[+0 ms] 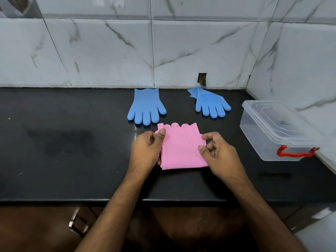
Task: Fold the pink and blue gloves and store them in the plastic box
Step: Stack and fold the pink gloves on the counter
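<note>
Your two hands frame the folded pink gloves at the middle of the black desk.

Your left hand [145, 151] grips the left edge of the pink gloves [181, 150], thumb on top near their scalloped cuff, fingers curled at the side. Your right hand [218, 155] sits at their right edge with thumb and curled fingers touching the fabric; whether it truly pinches you cannot tell. Beyond them, toward the desk's [72, 160] back edge, one blue glove [146, 108] lies flat, fingers pointing at you, and a second blue glove [209, 102] lies to its right, well apart. The clear plastic box [272, 131], lid on and red handle facing you, stands at the desk's right edge.
</note>
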A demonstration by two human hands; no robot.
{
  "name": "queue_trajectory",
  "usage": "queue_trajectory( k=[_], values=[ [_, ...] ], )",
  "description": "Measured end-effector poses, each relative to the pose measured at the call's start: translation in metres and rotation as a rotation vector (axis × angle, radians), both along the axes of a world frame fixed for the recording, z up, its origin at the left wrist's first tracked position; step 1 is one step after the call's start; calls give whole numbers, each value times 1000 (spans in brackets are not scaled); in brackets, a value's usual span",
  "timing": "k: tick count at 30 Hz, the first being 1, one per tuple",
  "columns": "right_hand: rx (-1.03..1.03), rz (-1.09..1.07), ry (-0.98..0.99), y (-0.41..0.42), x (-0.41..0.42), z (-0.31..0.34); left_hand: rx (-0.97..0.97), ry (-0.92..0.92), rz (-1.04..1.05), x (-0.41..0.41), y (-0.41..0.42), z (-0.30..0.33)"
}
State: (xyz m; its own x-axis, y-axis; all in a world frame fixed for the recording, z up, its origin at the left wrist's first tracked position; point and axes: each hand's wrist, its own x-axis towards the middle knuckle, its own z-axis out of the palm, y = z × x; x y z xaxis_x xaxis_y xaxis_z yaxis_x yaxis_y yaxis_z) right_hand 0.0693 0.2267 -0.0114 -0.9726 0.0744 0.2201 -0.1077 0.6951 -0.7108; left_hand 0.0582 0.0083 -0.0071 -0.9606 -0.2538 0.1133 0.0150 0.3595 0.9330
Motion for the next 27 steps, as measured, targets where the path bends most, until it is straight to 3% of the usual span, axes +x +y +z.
queue_trajectory(
  k=[2, 7, 14, 27],
  values=[
    [-3, 2, 3, 0, 0, -1, -59, 17, 28, 10, 2, 3],
    [2, 16, 15, 0, 1, 0, -177, -34, -226, 35, -3, -2],
    [84, 45, 8, -3, 3, 2, -193, -23, -162, 30, -1, -3],
    [28, -11, 34, -6, 6, 5, -279, 31, -140, 33, -2, -3]
  ],
)
